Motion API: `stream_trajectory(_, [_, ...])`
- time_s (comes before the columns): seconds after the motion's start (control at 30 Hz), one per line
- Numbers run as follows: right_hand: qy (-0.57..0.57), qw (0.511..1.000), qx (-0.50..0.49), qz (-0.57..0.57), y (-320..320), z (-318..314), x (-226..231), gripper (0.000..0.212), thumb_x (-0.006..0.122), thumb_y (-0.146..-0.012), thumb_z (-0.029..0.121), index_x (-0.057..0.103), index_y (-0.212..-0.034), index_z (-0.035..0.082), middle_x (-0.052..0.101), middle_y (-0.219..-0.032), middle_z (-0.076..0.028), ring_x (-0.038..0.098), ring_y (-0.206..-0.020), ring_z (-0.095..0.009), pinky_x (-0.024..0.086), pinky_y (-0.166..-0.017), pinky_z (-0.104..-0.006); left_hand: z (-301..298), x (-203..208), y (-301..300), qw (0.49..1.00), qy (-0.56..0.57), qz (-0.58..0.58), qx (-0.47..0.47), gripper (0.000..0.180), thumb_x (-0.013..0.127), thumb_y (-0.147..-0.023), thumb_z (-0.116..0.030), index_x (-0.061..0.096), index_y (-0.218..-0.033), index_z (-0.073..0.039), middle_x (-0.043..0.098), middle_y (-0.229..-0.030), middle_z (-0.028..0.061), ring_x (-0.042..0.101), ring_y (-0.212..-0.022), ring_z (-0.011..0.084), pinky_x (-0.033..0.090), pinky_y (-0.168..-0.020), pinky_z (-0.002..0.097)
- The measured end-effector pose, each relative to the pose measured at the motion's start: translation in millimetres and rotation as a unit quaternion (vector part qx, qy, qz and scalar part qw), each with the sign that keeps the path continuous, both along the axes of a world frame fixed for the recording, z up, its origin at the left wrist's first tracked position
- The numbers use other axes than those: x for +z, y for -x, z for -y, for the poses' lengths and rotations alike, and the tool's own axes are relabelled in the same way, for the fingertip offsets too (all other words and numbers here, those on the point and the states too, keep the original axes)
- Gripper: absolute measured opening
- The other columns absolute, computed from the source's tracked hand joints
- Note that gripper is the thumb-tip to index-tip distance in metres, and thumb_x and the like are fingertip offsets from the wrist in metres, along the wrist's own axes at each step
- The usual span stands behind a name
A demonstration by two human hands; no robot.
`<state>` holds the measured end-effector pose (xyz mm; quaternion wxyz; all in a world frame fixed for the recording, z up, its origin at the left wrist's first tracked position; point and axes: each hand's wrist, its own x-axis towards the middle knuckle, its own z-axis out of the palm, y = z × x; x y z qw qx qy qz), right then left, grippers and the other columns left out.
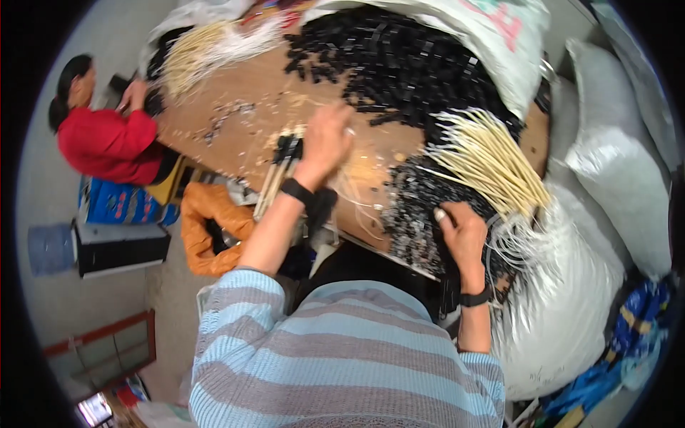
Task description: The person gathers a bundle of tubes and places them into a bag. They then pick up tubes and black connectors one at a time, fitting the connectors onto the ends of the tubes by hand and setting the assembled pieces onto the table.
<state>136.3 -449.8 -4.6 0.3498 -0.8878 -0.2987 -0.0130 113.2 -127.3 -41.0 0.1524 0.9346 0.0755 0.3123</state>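
Note:
My left hand (pixel 330 139) is raised over the middle of the brown table (pixel 242 135), its fingers curled and blurred. Thin white strands (pixel 354 196) trail below it. Just left of its wrist, several cream rods with black ends (pixel 280 167) lie across the table's near edge. Over a spread of small black and clear pieces (pixel 414 214), my right hand (pixel 464 232) has its thumb drawn in against the fingers; whatever they pinch is too small to make out. A large bundle of cream cords (pixel 492 167) with white ends rests beyond that hand.
Black pieces (pixel 399 60) spill from a white sack (pixel 517 50) at the back. Another cream bundle (pixel 193 57) lies far left, near a person in red (pixel 107 146). Full white sacks (pixel 564 299) crowd the right. An orange bag (pixel 200 239) stands below the table's left edge.

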Motion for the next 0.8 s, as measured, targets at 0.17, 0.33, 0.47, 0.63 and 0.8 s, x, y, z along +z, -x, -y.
stream_trajectory(0.17, [0.135, 0.968, -0.175, 0.116, -40.9, 51.2, 0.1, 0.015, 0.069, -0.075, 0.009, 0.066, -0.089, 0.008, 0.064, -0.085, -0.013, 0.062, -0.074, -0.035, 0.046, -0.062, -0.0420, -8.9, 3.4, -39.9, 0.975, 0.072, -0.197, 0.071, 0.016, 0.062, -0.076, -0.017, 0.065, -0.088, -0.007, 0.062, -0.093, 0.0182, 0.061, -0.090, 0.0359, 0.047, -0.076, 0.0456])
stream_trajectory(0.33, [0.182, 0.966, -0.159, 0.094, -52.5, 65.1, -12.2, 0.015, 0.068, -0.072, 0.007, 0.061, -0.084, 0.007, 0.061, -0.083, -0.011, 0.060, -0.073, -0.034, 0.044, -0.062, -0.0424, 17.8, 7.0, -23.0, 0.973, 0.058, -0.221, 0.037, 0.022, 0.067, -0.073, -0.010, 0.050, -0.086, -0.006, 0.060, -0.074, 0.0123, 0.058, -0.064, 0.0319, 0.045, -0.059, 0.0431])
stream_trajectory(0.47, [0.128, 0.977, -0.082, 0.148, -51.1, 52.1, -5.3, 0.015, 0.066, -0.066, 0.003, 0.058, -0.078, 0.007, 0.055, -0.078, -0.009, 0.056, -0.073, -0.030, 0.041, -0.068, -0.0393, 72.0, 30.4, 4.7, 0.951, 0.264, -0.137, -0.084, 0.018, 0.061, -0.080, -0.004, 0.061, -0.098, -0.008, 0.066, -0.091, 0.0065, 0.063, -0.083, 0.0229, 0.050, -0.072, 0.0402])
stream_trajectory(0.63, [0.168, 0.967, -0.058, 0.185, -54.7, 42.6, -3.2, 0.021, 0.066, -0.067, 0.005, 0.057, -0.085, 0.007, 0.056, -0.084, -0.010, 0.055, -0.079, -0.031, 0.039, -0.073, -0.0408, 67.3, 4.7, 21.8, 0.933, 0.251, -0.203, -0.159, 0.031, 0.057, -0.075, -0.002, 0.063, -0.105, -0.003, 0.064, -0.102, 0.0174, 0.062, -0.094, 0.0323, 0.048, -0.083, 0.0380])
stream_trajectory(0.8, [0.088, 0.987, 0.062, 0.122, -33.8, 30.5, 14.6, 0.016, 0.063, -0.076, 0.005, 0.061, -0.092, 0.006, 0.060, -0.080, -0.011, 0.056, -0.073, -0.031, 0.042, -0.068, -0.0397, 47.4, 4.2, 40.5, 0.915, 0.337, -0.206, -0.078, 0.035, 0.050, -0.079, -0.002, 0.061, -0.112, -0.005, 0.066, -0.089, 0.0091, 0.061, -0.081, 0.0180, 0.048, -0.074, 0.0307])
